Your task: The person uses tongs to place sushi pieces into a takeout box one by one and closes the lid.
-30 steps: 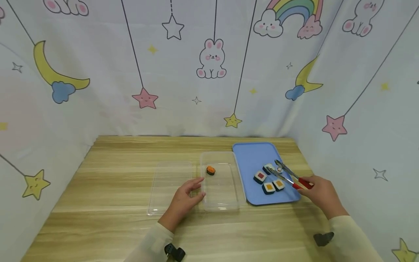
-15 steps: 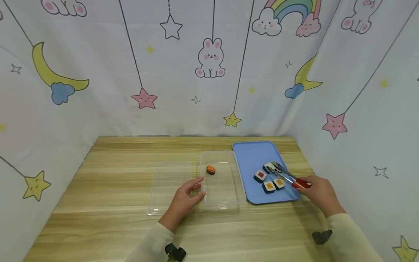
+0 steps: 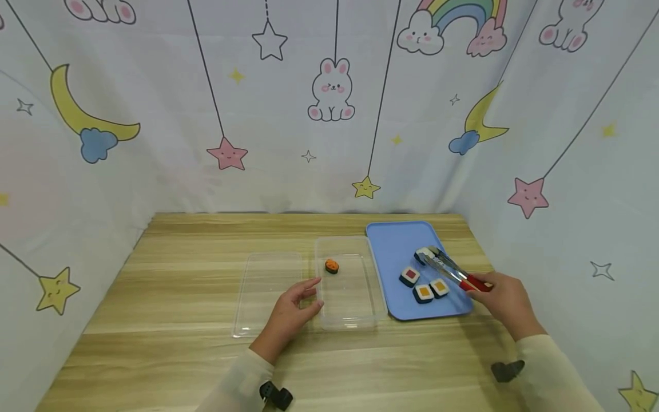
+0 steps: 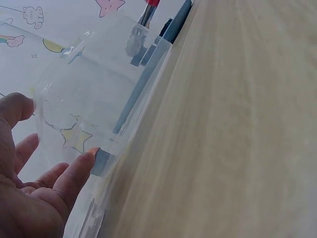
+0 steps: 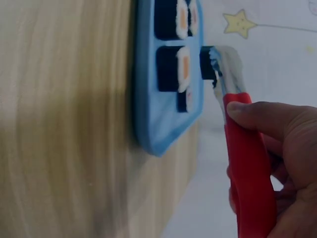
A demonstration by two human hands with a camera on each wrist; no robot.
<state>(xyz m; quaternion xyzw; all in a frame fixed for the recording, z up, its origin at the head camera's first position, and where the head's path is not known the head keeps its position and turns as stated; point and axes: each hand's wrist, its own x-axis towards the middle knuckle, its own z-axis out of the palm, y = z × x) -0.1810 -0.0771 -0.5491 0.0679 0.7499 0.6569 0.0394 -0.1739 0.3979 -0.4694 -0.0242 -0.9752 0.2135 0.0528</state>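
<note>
My right hand grips red-handled tongs. The metal tips of the tongs are closed around a dark-sided sushi roll, over the far part of the blue tray. Nearer on the tray lie a sushi roll with a red centre and two with orange centres, one a sushi roll at the front. My left hand is at the left wall of a clear plastic box, fingers loosely bent, fingertips at the wall. Inside the box sits an orange-topped sushi piece.
A clear lid lies flat on the wooden table, left of the box. The box stands against the tray's left edge. A patterned cloth hangs behind the table and along both sides.
The tongs have closed on the far sushi roll, which has shifted slightly up and away in the head view. My left hand has stayed in place at the box.
</note>
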